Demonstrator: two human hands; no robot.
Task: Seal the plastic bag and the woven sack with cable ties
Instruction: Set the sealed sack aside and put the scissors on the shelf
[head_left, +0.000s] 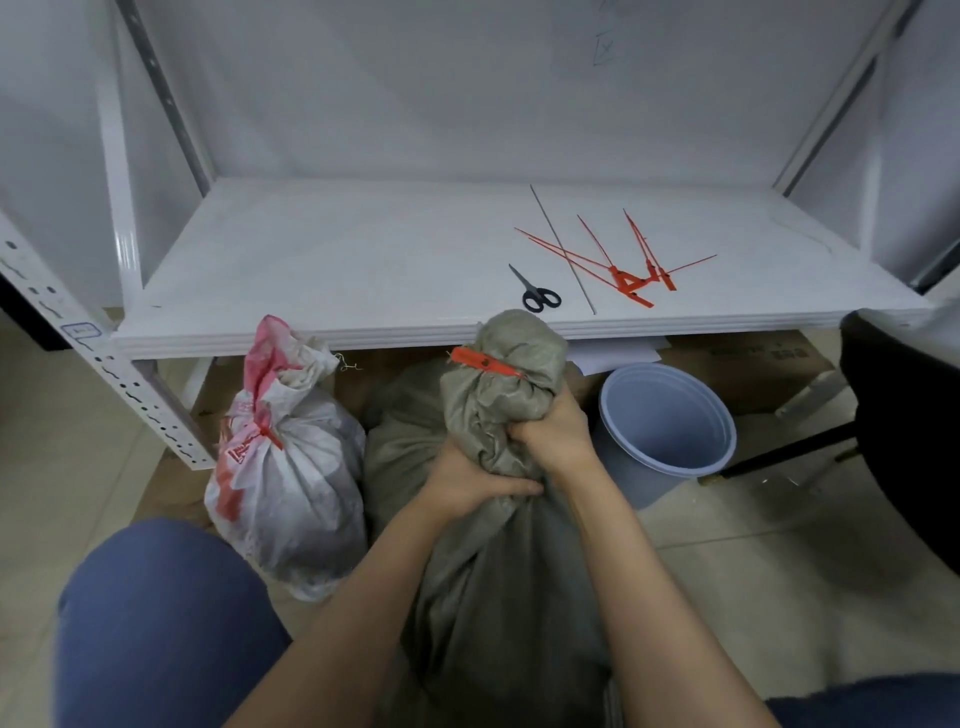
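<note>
Left hand (480, 486) and right hand (556, 436) clench the neck of the grey woven sack (493, 597) just below its red cable tie (485, 362), to hold the mouth bunched.

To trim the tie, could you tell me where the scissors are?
Head view: the scissors lie on the white shelf, just left of the loose red cable ties.

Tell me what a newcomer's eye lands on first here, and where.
Dead centre, the left hand and right hand grip the bunched neck of the grey woven sack, with an orange cable tie round it just above them. Left of it on the floor stands a white and red bag, tied in orange too; spare cable ties and scissors lie on the white shelf behind.
</note>
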